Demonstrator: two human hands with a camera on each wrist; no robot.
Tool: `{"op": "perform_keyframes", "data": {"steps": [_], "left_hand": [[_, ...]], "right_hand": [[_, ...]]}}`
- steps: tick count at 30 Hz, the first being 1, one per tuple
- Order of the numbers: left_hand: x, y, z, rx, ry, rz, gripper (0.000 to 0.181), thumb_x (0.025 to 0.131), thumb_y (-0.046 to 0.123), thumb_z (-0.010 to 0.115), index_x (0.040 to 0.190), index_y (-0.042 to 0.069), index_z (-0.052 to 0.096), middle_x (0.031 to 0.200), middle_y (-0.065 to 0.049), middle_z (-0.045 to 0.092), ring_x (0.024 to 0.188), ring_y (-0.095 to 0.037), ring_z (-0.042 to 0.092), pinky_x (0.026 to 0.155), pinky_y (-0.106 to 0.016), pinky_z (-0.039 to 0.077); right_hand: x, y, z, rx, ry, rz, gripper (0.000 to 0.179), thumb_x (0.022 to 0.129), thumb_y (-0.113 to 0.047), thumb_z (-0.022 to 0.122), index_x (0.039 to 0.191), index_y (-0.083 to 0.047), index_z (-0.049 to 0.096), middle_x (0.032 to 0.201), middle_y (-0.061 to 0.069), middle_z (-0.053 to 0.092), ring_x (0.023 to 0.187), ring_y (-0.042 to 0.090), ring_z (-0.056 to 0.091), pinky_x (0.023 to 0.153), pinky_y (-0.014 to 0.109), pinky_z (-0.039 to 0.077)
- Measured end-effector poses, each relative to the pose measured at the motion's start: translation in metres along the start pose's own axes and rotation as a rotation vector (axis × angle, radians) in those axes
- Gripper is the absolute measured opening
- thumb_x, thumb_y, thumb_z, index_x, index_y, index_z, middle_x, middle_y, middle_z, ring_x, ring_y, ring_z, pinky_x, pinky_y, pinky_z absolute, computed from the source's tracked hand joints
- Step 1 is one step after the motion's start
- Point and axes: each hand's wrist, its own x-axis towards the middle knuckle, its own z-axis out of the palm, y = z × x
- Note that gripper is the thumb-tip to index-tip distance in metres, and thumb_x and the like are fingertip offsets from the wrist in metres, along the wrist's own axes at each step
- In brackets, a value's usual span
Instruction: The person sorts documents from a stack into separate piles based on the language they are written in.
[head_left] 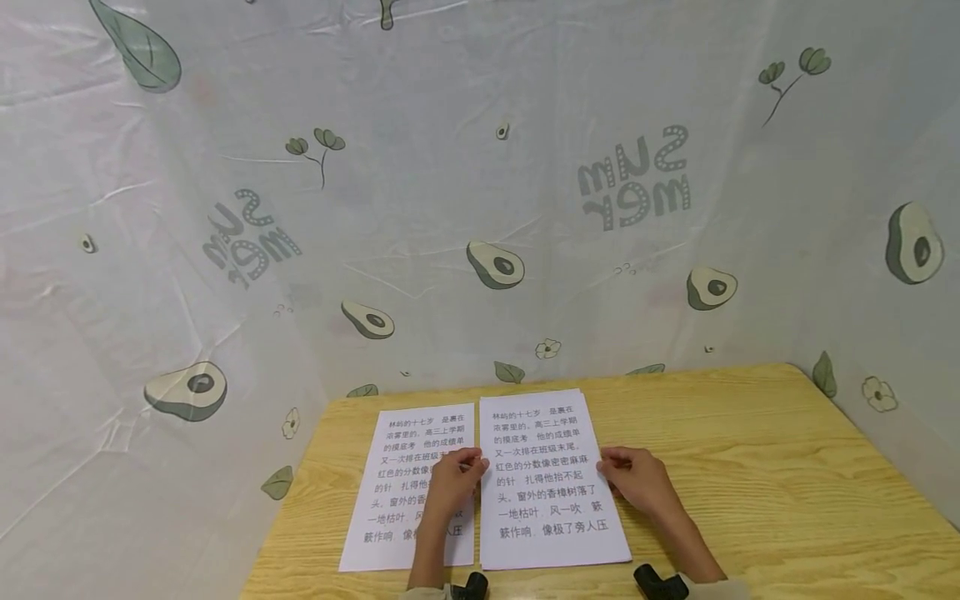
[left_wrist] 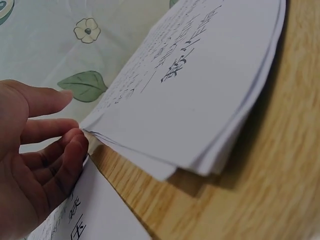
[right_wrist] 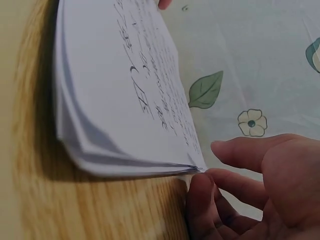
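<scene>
Two stacks of white printed paper lie side by side. The right stack of paper (head_left: 547,483) sits between both hands, its near sheets slightly fanned and lifted off the wood in the wrist views. My left hand (head_left: 455,485) reaches across the left stack of paper (head_left: 408,425) and touches the right stack's left edge with its fingertips. In the left wrist view the thumb of the left hand (left_wrist: 40,150) stands apart above the other fingers. At the opposite edge, my right hand (head_left: 636,479) touches with bent fingers; in the right wrist view the right hand (right_wrist: 255,185) keeps its thumb raised off the paper.
A wooden table (head_left: 750,467) carries both stacks, with its surface stretching to the right. Behind and at the left hangs a pale curtain (head_left: 420,200) printed with avocados, leaves and flowers, meeting the table's back edge.
</scene>
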Motion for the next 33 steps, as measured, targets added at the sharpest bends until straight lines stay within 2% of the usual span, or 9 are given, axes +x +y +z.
{"op": "perform_keyframes", "data": {"steps": [6, 14, 21, 25, 27, 33], "left_hand": [[0.0, 0.001, 0.002, 0.074, 0.024, 0.035, 0.034, 0.099, 0.024, 0.076, 0.125, 0.002, 0.077, 0.1, -0.003, 0.071, 0.087, -0.014, 0.063, 0.068, -0.021, 0.053], [0.002, 0.0, 0.003, 0.055, 0.01, 0.021, 0.039, 0.098, 0.023, 0.077, 0.13, 0.0, 0.075, 0.097, -0.004, 0.069, 0.082, -0.014, 0.062, 0.063, -0.022, 0.052], [0.0, 0.001, 0.002, 0.058, 0.012, 0.038, 0.037, 0.098, 0.026, 0.076, 0.127, 0.002, 0.076, 0.1, -0.002, 0.072, 0.087, -0.014, 0.063, 0.066, -0.022, 0.052], [-0.001, 0.003, 0.001, 0.06, 0.013, 0.028, 0.036, 0.099, 0.026, 0.076, 0.128, 0.005, 0.076, 0.102, -0.002, 0.072, 0.089, -0.013, 0.064, 0.069, -0.022, 0.053], [-0.001, 0.005, 0.001, 0.053, 0.01, 0.027, 0.036, 0.099, 0.027, 0.076, 0.129, 0.007, 0.076, 0.103, -0.002, 0.072, 0.088, -0.013, 0.064, 0.068, -0.023, 0.054], [-0.002, 0.01, 0.0, 0.022, 0.004, 0.05, 0.034, 0.1, 0.028, 0.075, 0.129, 0.009, 0.077, 0.104, -0.002, 0.071, 0.084, -0.011, 0.063, 0.064, -0.023, 0.055]], "right_hand": [[-0.001, 0.0, 0.0, -0.058, 0.004, -0.035, 0.035, 0.099, -0.012, 0.071, 0.129, 0.008, 0.073, 0.099, 0.011, 0.076, 0.07, 0.014, 0.068, 0.058, 0.026, 0.055], [-0.001, -0.002, -0.001, -0.089, 0.013, -0.044, 0.035, 0.099, -0.013, 0.072, 0.128, 0.007, 0.074, 0.101, 0.011, 0.077, 0.079, 0.013, 0.069, 0.06, 0.024, 0.054], [-0.002, -0.004, 0.0, -0.094, 0.016, -0.048, 0.035, 0.099, -0.013, 0.073, 0.128, 0.007, 0.074, 0.104, 0.013, 0.078, 0.081, 0.014, 0.07, 0.06, 0.024, 0.054], [-0.003, -0.006, 0.0, -0.088, 0.01, -0.051, 0.035, 0.1, -0.013, 0.073, 0.129, 0.007, 0.073, 0.112, 0.019, 0.078, 0.089, 0.02, 0.075, 0.06, 0.024, 0.055], [-0.003, -0.007, 0.0, -0.097, 0.006, -0.059, 0.035, 0.1, -0.013, 0.073, 0.129, 0.007, 0.073, 0.117, 0.022, 0.078, 0.094, 0.025, 0.077, 0.062, 0.025, 0.057], [-0.004, -0.012, -0.001, -0.156, 0.015, -0.108, 0.034, 0.101, -0.015, 0.072, 0.128, 0.005, 0.075, 0.124, 0.026, 0.074, 0.105, 0.036, 0.076, 0.081, 0.038, 0.061]]}}
